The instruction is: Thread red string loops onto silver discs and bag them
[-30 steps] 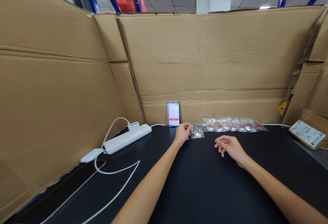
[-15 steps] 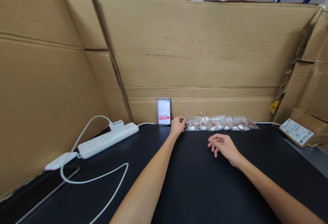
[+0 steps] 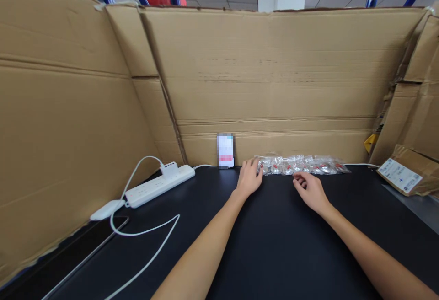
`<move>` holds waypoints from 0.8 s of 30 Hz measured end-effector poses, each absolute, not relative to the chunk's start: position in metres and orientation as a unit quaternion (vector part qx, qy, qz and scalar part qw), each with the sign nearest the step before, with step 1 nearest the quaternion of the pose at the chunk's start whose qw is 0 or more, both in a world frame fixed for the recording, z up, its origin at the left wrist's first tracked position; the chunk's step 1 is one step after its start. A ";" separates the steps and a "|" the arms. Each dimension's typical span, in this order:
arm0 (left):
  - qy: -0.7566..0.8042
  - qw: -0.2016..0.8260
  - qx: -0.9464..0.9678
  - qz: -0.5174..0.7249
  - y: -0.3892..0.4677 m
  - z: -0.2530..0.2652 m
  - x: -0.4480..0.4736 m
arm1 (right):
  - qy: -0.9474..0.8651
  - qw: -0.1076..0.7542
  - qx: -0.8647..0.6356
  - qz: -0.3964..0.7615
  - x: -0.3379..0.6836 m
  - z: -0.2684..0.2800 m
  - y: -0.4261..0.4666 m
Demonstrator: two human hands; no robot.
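Observation:
Clear plastic bags holding silvery round items with red spots (image 3: 288, 168) lie in a row along the foot of the back cardboard wall. My left hand (image 3: 249, 179) is at the row's left end, fingers spread and open, with the tips at the first bag. Whether they press on it I cannot tell. In front of the middle of the row is my right hand (image 3: 312, 191), open with loosely bent fingers and nothing visible in it. Its fingertips come close to the bags' front edge; contact is unclear.
A phone (image 3: 225, 151) leans on the cardboard wall (image 3: 274, 62), left of the bags. A white power strip (image 3: 161, 185) with a plugged-in adapter and a looping cable (image 3: 151, 231) lies on the left. At the right sits a crumpled cardboard piece with a white label (image 3: 400, 174).
My left hand has shifted right onto the row's left end, its fingers spreading. My right hand has moved forward, nearer the bags. The view has tilted up and turned slightly left.

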State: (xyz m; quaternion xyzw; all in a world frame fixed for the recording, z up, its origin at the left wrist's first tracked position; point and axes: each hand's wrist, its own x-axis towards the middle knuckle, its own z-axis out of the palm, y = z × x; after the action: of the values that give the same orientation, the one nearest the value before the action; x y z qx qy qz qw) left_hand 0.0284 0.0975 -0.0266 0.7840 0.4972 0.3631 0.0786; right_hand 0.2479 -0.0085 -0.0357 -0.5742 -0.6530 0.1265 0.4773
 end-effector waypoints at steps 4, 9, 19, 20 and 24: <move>0.506 0.046 0.835 0.212 0.081 -0.034 0.046 | -0.670 0.354 -0.642 -0.115 0.297 -0.039 0.002; 0.547 0.056 0.820 0.157 0.079 -0.037 0.063 | -0.534 0.260 -0.787 -0.168 0.364 -0.045 0.019; 0.591 0.059 0.787 0.168 0.072 -0.039 0.155 | -0.581 0.188 -0.791 -0.043 0.371 -0.065 0.044; 0.593 0.060 0.784 0.173 0.069 -0.039 0.169 | -0.585 0.186 -0.788 -0.045 0.368 -0.066 0.045; 0.627 0.051 0.754 0.190 0.060 -0.037 0.215 | -0.588 0.178 -0.787 -0.055 0.356 -0.065 0.047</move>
State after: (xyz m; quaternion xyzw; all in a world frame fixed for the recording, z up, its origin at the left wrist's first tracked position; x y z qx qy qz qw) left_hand 0.2153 0.0598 -0.0374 0.7540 0.6267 0.1898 0.0509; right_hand 0.3558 0.0469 -0.0650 -0.7868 -0.5884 -0.0549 0.1781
